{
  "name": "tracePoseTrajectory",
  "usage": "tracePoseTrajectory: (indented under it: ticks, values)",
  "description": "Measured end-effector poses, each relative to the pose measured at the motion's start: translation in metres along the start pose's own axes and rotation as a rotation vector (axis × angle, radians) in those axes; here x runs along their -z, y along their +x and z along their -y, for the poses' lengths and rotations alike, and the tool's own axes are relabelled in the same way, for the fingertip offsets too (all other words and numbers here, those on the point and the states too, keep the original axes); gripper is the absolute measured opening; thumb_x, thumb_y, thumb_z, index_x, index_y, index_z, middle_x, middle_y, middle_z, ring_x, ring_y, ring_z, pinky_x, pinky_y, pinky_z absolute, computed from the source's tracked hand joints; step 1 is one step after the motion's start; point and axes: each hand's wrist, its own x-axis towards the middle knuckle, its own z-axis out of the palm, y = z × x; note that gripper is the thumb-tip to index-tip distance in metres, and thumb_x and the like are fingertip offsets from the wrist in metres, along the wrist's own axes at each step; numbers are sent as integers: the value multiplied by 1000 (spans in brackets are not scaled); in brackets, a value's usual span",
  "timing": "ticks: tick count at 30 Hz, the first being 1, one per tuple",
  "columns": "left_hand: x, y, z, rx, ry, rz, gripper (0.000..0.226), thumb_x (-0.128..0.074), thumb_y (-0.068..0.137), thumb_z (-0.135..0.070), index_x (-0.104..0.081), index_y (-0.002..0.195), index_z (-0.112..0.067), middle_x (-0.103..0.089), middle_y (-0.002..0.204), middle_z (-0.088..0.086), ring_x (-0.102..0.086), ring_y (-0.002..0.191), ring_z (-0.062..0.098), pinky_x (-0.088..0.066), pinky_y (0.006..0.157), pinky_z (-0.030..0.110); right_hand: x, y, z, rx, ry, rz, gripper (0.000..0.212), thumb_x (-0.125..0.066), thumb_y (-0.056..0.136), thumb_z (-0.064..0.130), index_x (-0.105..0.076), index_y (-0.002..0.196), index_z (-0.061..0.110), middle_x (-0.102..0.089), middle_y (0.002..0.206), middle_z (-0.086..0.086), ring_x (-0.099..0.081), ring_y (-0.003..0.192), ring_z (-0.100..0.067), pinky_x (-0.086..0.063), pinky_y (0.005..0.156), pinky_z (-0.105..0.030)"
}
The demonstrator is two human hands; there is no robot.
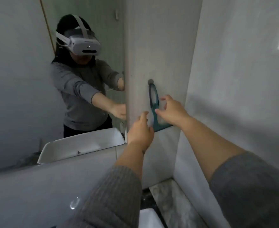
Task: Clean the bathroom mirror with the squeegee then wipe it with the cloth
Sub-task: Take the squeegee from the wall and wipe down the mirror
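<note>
Hanging from a round wall hook, the teal squeegee runs nearly vertical on the wall just right of the mirror, loop handle up and blade end down, angled toward the lower right. Both hands reach for it: the right hand has fingers spread at the handle, the left hand hovers open beside the blade; neither grips it.
</note>
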Motion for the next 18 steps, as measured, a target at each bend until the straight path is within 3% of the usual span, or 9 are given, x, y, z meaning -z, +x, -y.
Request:
tracePoseTrajectory:
  ticks: [3, 7, 11, 15, 16, 18]
  values:
    - [-30, 2, 1, 18, 14, -86, 67, -51, 92, -20, -15, 148, -26, -48, 136, 3, -53, 114, 26, -51, 82, 44, -11, 21, 0, 91, 128, -144, 71, -71, 83, 28, -29, 140, 24, -57, 123, -14, -57, 110, -29, -44, 88, -33]
    - [-67, 6, 10, -1, 11, -182, 72, -52, 93, -23, -10, 151, -26, -54, 130, 4, -56, 110, 24, -51, 80, 43, -28, 32, -3, 194, 249, -178, 72, -71, 82, 18, -28, 138, 31, -59, 110, -8, -59, 95, -25, -47, 77, -30]
    - [-79, 6, 9, -31, -25, -258, 67, -52, 94, -24, -16, 150, -24, -58, 121, 4, -59, 102, 25, -51, 78, 42, -28, 30, -4, 218, 256, -233, 68, -69, 82, 13, -32, 137, 33, -56, 96, 1, -58, 81, -18, -44, 64, -23]
    - [-72, -1, -9, -52, 16, -435, 54, -54, 91, -35, -39, 142, -24, -66, 106, 1, -62, 93, 24, -45, 80, 39, -2, 20, 7, 180, 277, -283, 67, -70, 80, 12, -34, 133, 30, -51, 73, 7, -56, 60, -11, -42, 46, -10]
    - [-68, -4, -14, -63, 49, -498, 52, -53, 90, -40, -44, 139, -24, -67, 102, -1, -62, 89, 23, -44, 79, 38, 6, 17, 14, 158, 308, -294, 67, -71, 79, 12, -35, 132, 30, -50, 73, 6, -56, 60, -10, -48, 47, -12]
    - [-56, -8, -22, -83, 103, -599, 51, -52, 86, -46, -49, 134, -26, -66, 99, -3, -61, 86, 20, -43, 82, 38, 22, 11, 29, 93, 377, -279, 66, -72, 78, 12, -33, 128, 30, -55, 82, -2, -62, 67, -18, -59, 48, -31]
